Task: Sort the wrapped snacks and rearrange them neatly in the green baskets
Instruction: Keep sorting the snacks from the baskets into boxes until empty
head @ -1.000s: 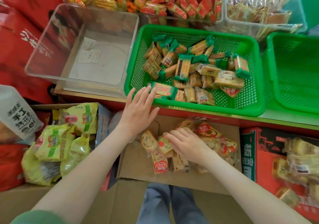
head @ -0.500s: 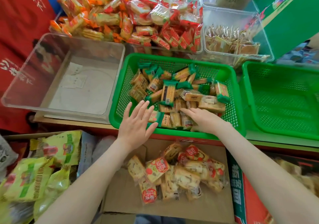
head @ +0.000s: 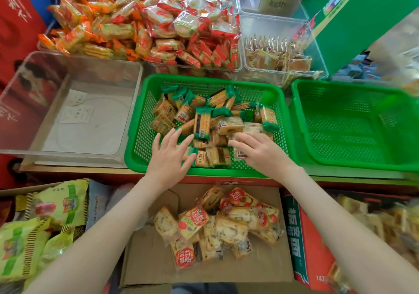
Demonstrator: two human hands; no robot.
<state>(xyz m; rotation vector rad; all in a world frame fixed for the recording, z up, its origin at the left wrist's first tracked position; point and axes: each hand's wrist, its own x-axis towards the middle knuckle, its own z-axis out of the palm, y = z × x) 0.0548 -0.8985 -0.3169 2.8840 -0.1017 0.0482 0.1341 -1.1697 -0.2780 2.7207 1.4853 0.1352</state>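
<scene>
With the left hand [head: 170, 157] and right hand [head: 258, 150] spread flat, gripping nothing, over the jumbled wrapped snacks [head: 201, 123] in the middle green basket [head: 138, 121], both hands should gently square packets into rows

Left of centre, a clear plastic bin [head: 68, 121] with paper labels on its floor; upper right, a tilted green carton [head: 353, 17]; at bottom, an open cardboard box [head: 147, 259], flanked by a red carton [head: 315, 264] and yellow-green bags [head: 56, 205].
</scene>
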